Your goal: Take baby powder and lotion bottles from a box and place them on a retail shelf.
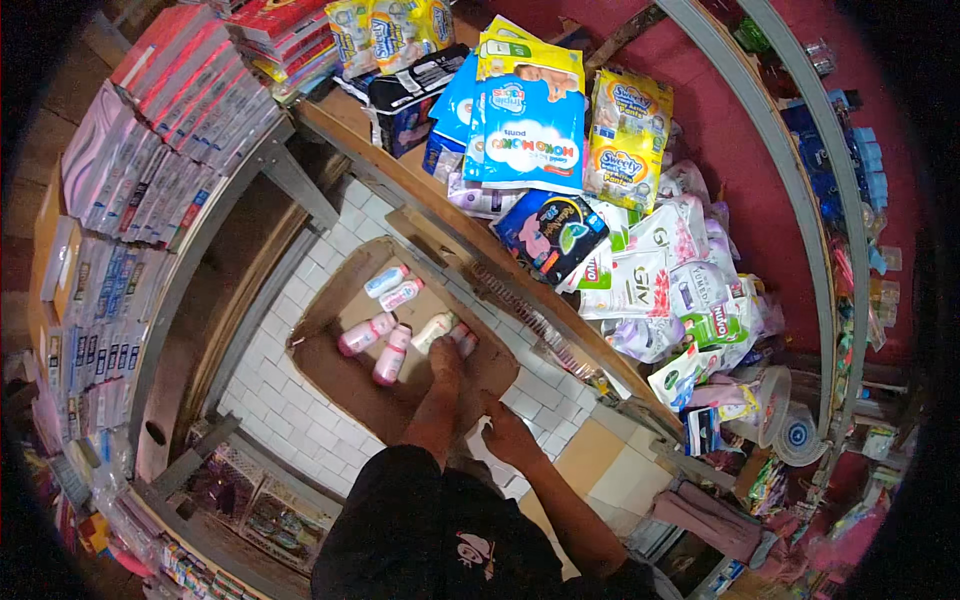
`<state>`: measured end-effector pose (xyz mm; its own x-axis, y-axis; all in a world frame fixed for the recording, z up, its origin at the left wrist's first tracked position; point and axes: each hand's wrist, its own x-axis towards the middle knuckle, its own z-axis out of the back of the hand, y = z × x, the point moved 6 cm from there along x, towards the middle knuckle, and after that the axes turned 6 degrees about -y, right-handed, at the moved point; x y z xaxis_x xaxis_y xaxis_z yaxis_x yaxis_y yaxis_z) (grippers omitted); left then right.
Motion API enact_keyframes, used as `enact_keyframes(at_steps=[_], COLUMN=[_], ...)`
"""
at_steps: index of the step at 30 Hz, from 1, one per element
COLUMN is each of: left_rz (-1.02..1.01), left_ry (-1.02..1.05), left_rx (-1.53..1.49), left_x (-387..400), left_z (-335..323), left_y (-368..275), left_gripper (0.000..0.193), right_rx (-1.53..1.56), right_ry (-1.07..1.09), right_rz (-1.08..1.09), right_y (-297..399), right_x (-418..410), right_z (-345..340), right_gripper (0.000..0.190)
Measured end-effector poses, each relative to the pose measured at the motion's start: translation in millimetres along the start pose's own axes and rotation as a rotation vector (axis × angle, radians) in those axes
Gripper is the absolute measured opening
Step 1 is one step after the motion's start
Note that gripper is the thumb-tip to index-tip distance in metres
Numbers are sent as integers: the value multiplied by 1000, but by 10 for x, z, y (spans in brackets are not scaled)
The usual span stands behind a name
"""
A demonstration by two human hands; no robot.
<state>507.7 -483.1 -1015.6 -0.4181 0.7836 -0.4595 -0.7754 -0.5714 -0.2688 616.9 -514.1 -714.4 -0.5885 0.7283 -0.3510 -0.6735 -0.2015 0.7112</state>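
An open cardboard box (330, 390) stands on the tiled floor with several small bottles lying in it. My left hand (447, 356) reaches inside, its fingers at a cream bottle (433, 331) and close to a pink-and-white bottle (466, 341); whether it grips either is hidden. Two bottles with pink contents, one of them a pink bottle (392, 355), lie left of that hand. Farther up in the box are a white-and-blue bottle (386, 281) and a white bottle with a pink cap (402, 295). My right hand (506, 435) is by the box's near right edge, fingers partly curled, with no object visible in it.
A wooden shelf edge (480, 262) runs diagonally beyond the box, with diaper packs (529, 127) and laundry or cleaning pouches (634, 285) piled behind it. Stacked boxed goods (112, 300) fill a shelf at left. Below them are wire or plastic baskets (255, 502). A metal rail curves along the right.
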Motion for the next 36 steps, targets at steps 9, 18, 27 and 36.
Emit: enact_keyframes(at_steps=[9, 18, 27, 36], left_rz=[128, 147, 208, 128], left_ry=[-9, 240, 364, 432], left_rx=[-511, -568, -1914, -1907], left_x=[-226, -145, -924, -2258], left_z=[559, 147, 1045, 2825], left_y=[-14, 304, 2, -320], left_gripper=[44, 50, 52, 34], right_rx=[17, -17, -55, 176], right_ry=[85, 65, 165, 32], right_rz=[-178, -36, -200, 31], right_y=[-119, -57, -764, -338], right_x=[-49, 86, 79, -166], right_z=[-69, -74, -559, 439], right_gripper=[66, 57, 40, 40])
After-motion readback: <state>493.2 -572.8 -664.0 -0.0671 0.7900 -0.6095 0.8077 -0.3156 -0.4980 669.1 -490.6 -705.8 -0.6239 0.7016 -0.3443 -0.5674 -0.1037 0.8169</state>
